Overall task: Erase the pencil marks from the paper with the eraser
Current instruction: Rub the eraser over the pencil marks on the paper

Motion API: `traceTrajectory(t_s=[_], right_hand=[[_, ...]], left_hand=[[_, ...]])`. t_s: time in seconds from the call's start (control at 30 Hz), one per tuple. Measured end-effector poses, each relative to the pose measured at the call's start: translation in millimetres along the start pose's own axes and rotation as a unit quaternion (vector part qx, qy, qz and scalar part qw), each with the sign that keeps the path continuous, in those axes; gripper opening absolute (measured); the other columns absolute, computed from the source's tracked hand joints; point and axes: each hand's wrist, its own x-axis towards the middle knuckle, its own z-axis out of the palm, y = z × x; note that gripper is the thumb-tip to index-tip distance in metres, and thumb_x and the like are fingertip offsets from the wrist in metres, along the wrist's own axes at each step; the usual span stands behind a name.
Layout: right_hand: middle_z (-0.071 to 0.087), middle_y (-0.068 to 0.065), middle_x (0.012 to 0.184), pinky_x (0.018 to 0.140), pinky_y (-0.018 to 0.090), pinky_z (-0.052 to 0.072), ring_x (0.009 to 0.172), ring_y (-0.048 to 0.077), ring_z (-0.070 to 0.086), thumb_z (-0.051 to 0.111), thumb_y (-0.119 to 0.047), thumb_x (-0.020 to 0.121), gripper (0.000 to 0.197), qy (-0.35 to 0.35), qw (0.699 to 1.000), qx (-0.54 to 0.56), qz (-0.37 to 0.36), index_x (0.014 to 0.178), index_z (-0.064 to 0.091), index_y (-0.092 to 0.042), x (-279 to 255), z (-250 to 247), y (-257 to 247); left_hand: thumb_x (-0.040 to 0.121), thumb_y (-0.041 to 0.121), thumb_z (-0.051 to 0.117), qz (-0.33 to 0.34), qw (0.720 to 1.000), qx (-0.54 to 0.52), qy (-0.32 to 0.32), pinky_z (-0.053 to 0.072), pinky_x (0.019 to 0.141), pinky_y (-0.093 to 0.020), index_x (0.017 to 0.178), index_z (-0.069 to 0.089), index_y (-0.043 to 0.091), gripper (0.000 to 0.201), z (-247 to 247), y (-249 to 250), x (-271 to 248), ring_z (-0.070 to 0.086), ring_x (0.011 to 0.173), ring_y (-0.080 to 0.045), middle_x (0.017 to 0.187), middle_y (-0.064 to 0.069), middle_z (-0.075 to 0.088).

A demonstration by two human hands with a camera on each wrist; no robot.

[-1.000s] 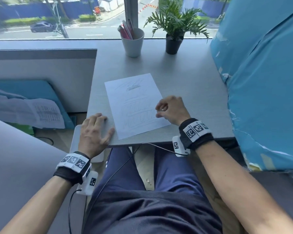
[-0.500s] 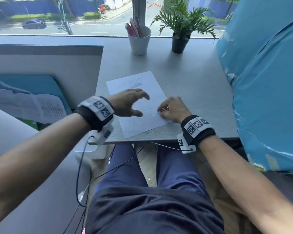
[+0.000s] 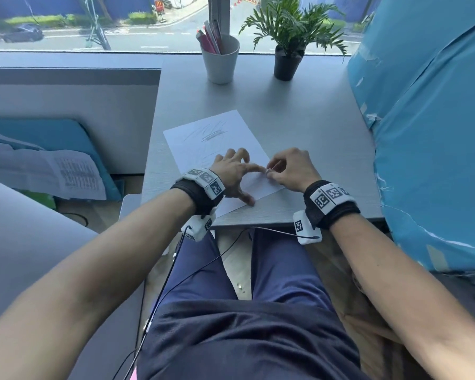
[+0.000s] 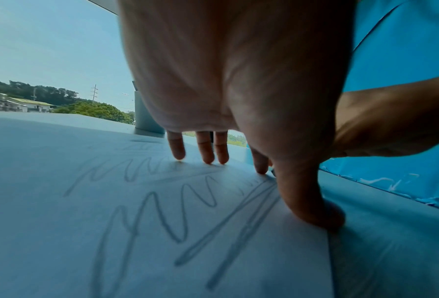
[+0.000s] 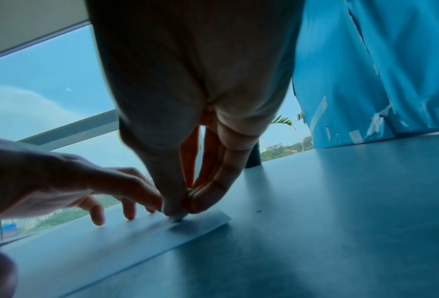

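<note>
A white sheet of paper (image 3: pixel 203 138) with grey pencil scribbles (image 4: pixel 162 211) lies tilted on the grey desk (image 3: pixel 299 127). My left hand (image 3: pixel 232 174) presses on the sheet's near half with spread, straight fingers (image 4: pixel 207 150) and the thumb near the bottom edge. My right hand (image 3: pixel 288 168) pinches a small eraser (image 5: pixel 179 217) between thumb and fingertips, its tip touching the paper near the right edge. Most of the eraser is hidden by the fingers.
A white cup (image 3: pixel 221 61) with pens and a potted plant (image 3: pixel 288 42) stand at the desk's far edge by the window. A blue plastic-covered surface (image 3: pixel 428 133) rises on the right. A grey partition (image 3: pixel 72 105) borders the left.
My left hand rose from the desk's near-left corner, crossed over the paper and now presses it flat. The right hand stayed at the paper's right edge.
</note>
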Motion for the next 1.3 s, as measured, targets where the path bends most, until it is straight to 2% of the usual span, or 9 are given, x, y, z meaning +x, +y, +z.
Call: traceTrajectory(t_s=[0.17,0.3,0.4,0.53,0.63,0.77,0.93,1.0,1.3], right_hand=[[0.074,-0.001,0.078,0.068,0.014,0.050,0.069,0.006,0.066,0.079,-0.015,0.075,0.009,0.004,1.000,0.006,0.023,0.085,0.078,-0.015,6,0,2],[0.074,-0.002,0.077,0.068,0.014,0.053,0.069,0.004,0.067,0.079,-0.017,0.075,0.009,-0.021,1.000,0.010,0.014,0.083,0.079,-0.016,9,3,-1],[0.073,-0.002,0.075,0.061,0.007,0.045,0.063,0.000,0.062,0.077,-0.016,0.075,0.008,0.027,0.999,0.021,0.032,0.083,0.079,-0.017,12,4,-1],[0.074,0.000,0.075,0.057,0.005,0.045,0.063,0.003,0.065,0.078,-0.016,0.073,0.010,-0.051,0.999,0.019,-0.002,0.083,0.079,-0.017,9,12,-9],[0.074,0.001,0.077,0.060,0.007,0.045,0.067,0.006,0.066,0.077,-0.016,0.074,0.011,0.009,0.999,0.031,0.028,0.085,0.079,-0.015,12,10,-6],[0.074,0.000,0.074,0.056,0.004,0.045,0.065,0.003,0.066,0.075,-0.015,0.073,0.010,-0.041,0.999,0.027,0.013,0.082,0.079,-0.016,10,11,-10],[0.071,-0.002,0.072,0.053,-0.001,0.038,0.061,0.001,0.061,0.075,-0.015,0.074,0.010,-0.015,0.999,0.027,0.035,0.083,0.078,-0.015,12,8,-8],[0.073,0.000,0.073,0.051,0.000,0.039,0.062,0.002,0.063,0.075,-0.015,0.072,0.010,-0.049,0.998,0.024,0.024,0.082,0.078,-0.016,10,9,-9],[0.073,0.000,0.073,0.053,0.004,0.042,0.063,0.003,0.065,0.075,-0.016,0.071,0.011,-0.021,0.998,0.040,0.053,0.081,0.079,-0.017,12,6,-5]], left_hand=[[0.066,0.076,0.071,-0.078,0.996,-0.025,-0.019,0.018,0.116,-0.061,0.149,0.028,0.052,0.096,4,4,-4,0.006,0.149,-0.034,0.163,-0.007,0.005],[0.071,0.071,0.072,-0.071,0.995,-0.063,-0.032,0.006,0.114,-0.072,0.153,0.025,0.042,0.100,6,4,-6,-0.010,0.153,-0.029,0.167,0.000,-0.011],[0.073,0.069,0.071,-0.060,0.995,-0.070,-0.034,0.003,0.113,-0.073,0.155,0.022,0.037,0.101,6,3,-7,-0.009,0.154,-0.024,0.168,0.002,-0.006],[0.075,0.074,0.066,-0.072,0.994,-0.064,-0.053,0.001,0.108,-0.079,0.157,0.013,0.043,0.102,6,2,-7,-0.014,0.153,-0.019,0.167,0.006,-0.012],[0.076,0.074,0.064,-0.076,0.992,-0.075,-0.065,-0.003,0.105,-0.081,0.156,0.009,0.047,0.101,5,2,-8,-0.018,0.152,-0.020,0.165,0.009,-0.017],[0.075,0.076,0.063,-0.080,0.991,-0.072,-0.073,-0.002,0.103,-0.083,0.155,0.007,0.048,0.101,6,2,-8,-0.021,0.151,-0.022,0.165,0.009,-0.019],[0.075,0.077,0.063,-0.086,0.991,-0.072,-0.074,-0.001,0.103,-0.083,0.155,0.005,0.050,0.102,6,3,-7,-0.020,0.151,-0.022,0.165,0.010,-0.020],[0.074,0.077,0.062,-0.087,0.991,-0.070,-0.076,-0.001,0.103,-0.084,0.155,0.006,0.048,0.103,6,4,-7,-0.020,0.151,-0.022,0.165,0.010,-0.019],[0.074,0.077,0.063,-0.091,0.990,-0.076,-0.073,0.000,0.102,-0.084,0.155,0.005,0.050,0.103,5,5,-6,-0.019,0.152,-0.022,0.165,0.011,-0.019]])
